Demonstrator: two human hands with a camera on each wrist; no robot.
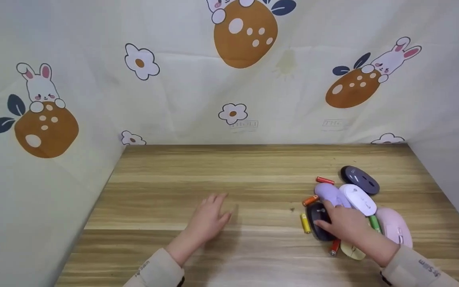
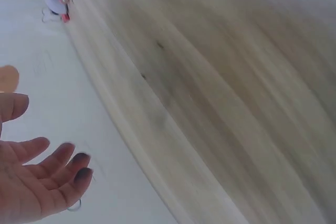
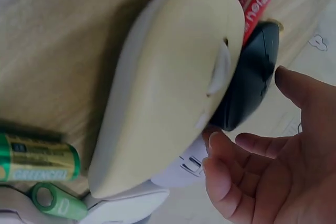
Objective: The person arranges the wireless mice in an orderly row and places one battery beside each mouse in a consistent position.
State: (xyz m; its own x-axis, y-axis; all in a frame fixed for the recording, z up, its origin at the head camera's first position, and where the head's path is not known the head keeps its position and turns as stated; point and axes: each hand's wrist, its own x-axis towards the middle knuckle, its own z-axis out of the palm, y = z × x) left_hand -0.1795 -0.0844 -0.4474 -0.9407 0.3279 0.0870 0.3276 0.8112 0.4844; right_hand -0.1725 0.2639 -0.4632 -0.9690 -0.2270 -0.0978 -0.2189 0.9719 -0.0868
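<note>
My right hand point(image 1: 347, 223) reaches over a black computer mouse point(image 1: 318, 231), its thumb overlapping the mouse in the head view. In the right wrist view, the thumb point(image 3: 294, 85) is spread from the bent fingers point(image 3: 226, 174), with the black mouse's edge close by. Beyond it lie a lavender mouse point(image 1: 327, 192) and a white mouse point(image 1: 359, 199). A pale yellow mouse point(image 3: 173, 77) sits under the right wrist, beside a red battery point(image 1: 334, 248). My left hand point(image 1: 207, 219) hovers over the table, fingers spread and holding nothing.
A dark grey mouse point(image 1: 361, 180) is at the back of the group, a pink mouse point(image 1: 397, 229) at its right. Around them lie batteries: red point(image 1: 325, 180), orange point(image 1: 310, 200), yellow point(image 1: 305, 223) and green point(image 1: 375, 224). A printed cloth point(image 1: 181, 99) surrounds the wooden table point(image 1: 165, 171).
</note>
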